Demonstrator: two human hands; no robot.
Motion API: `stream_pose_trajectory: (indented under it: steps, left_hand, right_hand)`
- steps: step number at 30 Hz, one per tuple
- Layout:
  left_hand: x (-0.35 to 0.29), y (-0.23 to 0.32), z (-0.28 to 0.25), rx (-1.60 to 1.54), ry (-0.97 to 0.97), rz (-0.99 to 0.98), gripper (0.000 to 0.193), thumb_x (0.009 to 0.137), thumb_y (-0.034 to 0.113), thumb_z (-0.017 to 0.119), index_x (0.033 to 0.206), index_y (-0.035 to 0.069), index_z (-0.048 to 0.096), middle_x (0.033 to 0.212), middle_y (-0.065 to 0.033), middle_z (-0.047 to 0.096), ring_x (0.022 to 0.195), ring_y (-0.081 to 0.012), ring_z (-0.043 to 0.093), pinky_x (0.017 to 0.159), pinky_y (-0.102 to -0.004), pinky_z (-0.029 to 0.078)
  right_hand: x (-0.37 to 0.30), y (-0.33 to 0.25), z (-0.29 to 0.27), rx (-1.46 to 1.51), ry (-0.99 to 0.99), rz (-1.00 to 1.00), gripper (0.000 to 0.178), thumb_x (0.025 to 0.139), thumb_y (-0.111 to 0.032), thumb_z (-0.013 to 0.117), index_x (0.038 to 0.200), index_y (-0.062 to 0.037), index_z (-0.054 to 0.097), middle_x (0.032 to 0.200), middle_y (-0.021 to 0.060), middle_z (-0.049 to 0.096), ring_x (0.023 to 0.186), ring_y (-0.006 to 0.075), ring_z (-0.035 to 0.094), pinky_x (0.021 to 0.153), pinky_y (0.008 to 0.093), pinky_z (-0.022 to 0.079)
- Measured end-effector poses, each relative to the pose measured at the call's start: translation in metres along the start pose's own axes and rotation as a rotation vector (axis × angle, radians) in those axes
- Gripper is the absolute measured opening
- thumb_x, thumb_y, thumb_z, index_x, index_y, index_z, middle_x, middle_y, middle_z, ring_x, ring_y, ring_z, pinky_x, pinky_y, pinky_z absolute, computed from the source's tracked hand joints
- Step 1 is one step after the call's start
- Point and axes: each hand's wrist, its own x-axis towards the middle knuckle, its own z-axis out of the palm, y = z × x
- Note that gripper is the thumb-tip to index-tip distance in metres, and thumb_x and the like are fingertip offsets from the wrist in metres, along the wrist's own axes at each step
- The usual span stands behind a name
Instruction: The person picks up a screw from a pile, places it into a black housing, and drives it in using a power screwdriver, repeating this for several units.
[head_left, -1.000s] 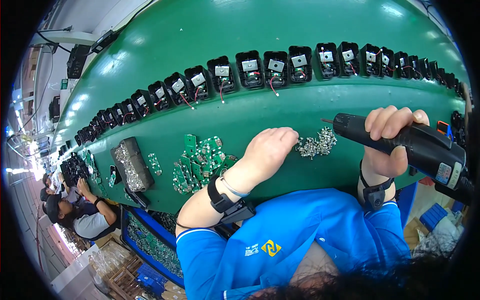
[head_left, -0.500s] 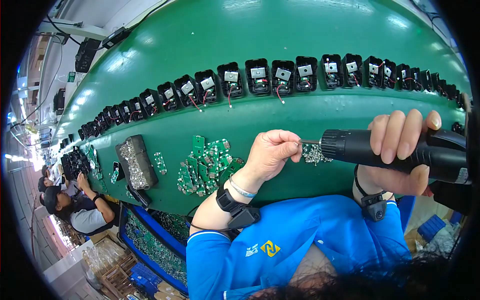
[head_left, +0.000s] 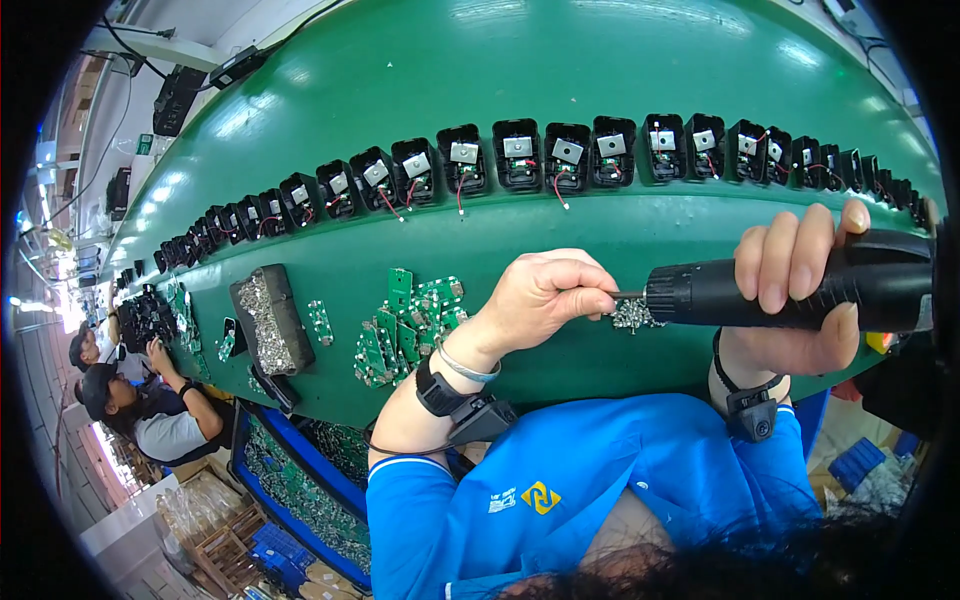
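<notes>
My right hand (head_left: 800, 290) is wrapped round a black electric screwdriver (head_left: 715, 292), held level with its bit pointing left. The thumb and fingers of my left hand (head_left: 555, 295) pinch at the tip of the bit; whether a screw sits between them is hidden. Just below the bit lies a small heap of silvery screws (head_left: 632, 316) on the green table (head_left: 520, 225). Left of my left hand is a pile of green circuit boards (head_left: 410, 325). Across the table runs a curved row of black housings (head_left: 517, 155), each with a metal plate and several with red wires.
A dark grey tray (head_left: 247, 300) of small metal parts stands at the left, beside a single board (head_left: 320, 322). Blue bins (head_left: 300, 490) full of boards stand below the table edge. Two people (head_left: 150, 400) work further left.
My left hand has shifted slightly right and its fingers have closed along the bit. The screwdriver has moved a little, its grip end rising. The co-workers have moved slightly.
</notes>
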Motion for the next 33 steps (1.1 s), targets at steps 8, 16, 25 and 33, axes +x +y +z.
stream_pose_trajectory:
  steps: [8,16,25,33]
  left_hand:
    - [0.011,0.002,-0.01,0.254,-0.115,-0.007,0.018,0.072,0.011,0.061,0.088,0.002,0.057,0.078,-0.0051,0.055,0.067,-0.0117,0.054,0.059,-0.0228,0.044]
    - [0.042,0.003,-0.067,1.368,0.082,0.317,0.059,0.055,0.01,0.068,0.109,0.006,0.044,0.11,-0.0091,0.046,0.108,-0.0262,0.037,0.093,-0.0394,0.028]
    - [0.063,-0.034,-0.08,1.38,0.071,0.473,0.061,0.048,0.019,0.074,0.1,0.003,0.047,0.099,-0.0079,0.049,0.104,-0.0229,0.04,0.094,-0.0392,0.027]
    - [0.067,-0.04,-0.079,1.319,0.077,0.524,0.061,0.044,0.014,0.074,0.099,0.002,0.049,0.095,-0.0089,0.049,0.1,-0.0249,0.043,0.093,-0.0401,0.03]
  right_hand:
    - [0.0,0.015,-0.011,-0.002,-0.005,-0.082,0.051,0.073,-0.024,0.054,0.114,-0.0053,0.03,0.072,0.0039,0.044,0.056,0.0142,0.045,0.051,0.0285,0.039]
    - [0.014,0.053,-0.021,-0.278,-0.111,-0.272,0.048,0.074,-0.024,0.058,0.112,-0.0103,0.032,0.074,0.0047,0.048,0.059,0.017,0.047,0.054,0.0319,0.04]
    - [0.012,0.101,-0.028,-0.383,-0.242,-0.336,0.039,0.076,-0.022,0.049,0.112,-0.0113,0.037,0.076,0.0045,0.047,0.063,0.0161,0.046,0.058,0.0319,0.038]
    - [0.01,0.114,-0.036,-0.43,-0.199,-0.376,0.045,0.076,-0.018,0.056,0.111,-0.0089,0.029,0.074,0.0064,0.047,0.06,0.0174,0.049,0.056,0.0349,0.043]
